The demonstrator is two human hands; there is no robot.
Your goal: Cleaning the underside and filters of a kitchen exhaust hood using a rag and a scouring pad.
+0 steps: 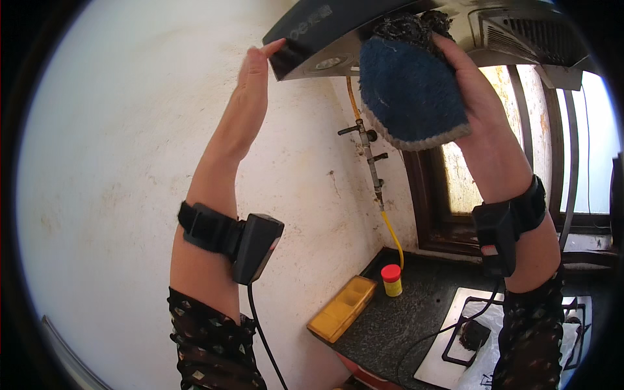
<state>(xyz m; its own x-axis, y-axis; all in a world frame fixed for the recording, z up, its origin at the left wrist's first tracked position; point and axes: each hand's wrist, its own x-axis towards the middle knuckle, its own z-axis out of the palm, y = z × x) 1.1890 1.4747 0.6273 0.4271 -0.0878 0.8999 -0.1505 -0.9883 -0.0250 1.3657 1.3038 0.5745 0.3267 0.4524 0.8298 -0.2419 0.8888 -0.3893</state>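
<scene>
My left hand (254, 97) is raised beside the near left corner of a dark range hood (331, 29), its fingertips at the edge and holding nothing that shows. Against the hood's metal underside, my right hand (480, 97) holds a blue cloth with a pale ribbed edge (414, 92) together with a dark, tangled scouring pad (409, 29). The cloth hides most of the right fingers. A round lamp (329, 63) sits in the underside left of the cloth, and a slotted vent (536, 36) lies to its right.
Below are a black stone counter (390, 336), a yellow tray (343, 308), a red-lidded jar (391, 280) and a gas stove (451, 336) with a plastic bag (487, 358) on it. A gas pipe with valves (366, 146) runs down the wall beside a barred window (458, 175). Cables hang from both wrist devices.
</scene>
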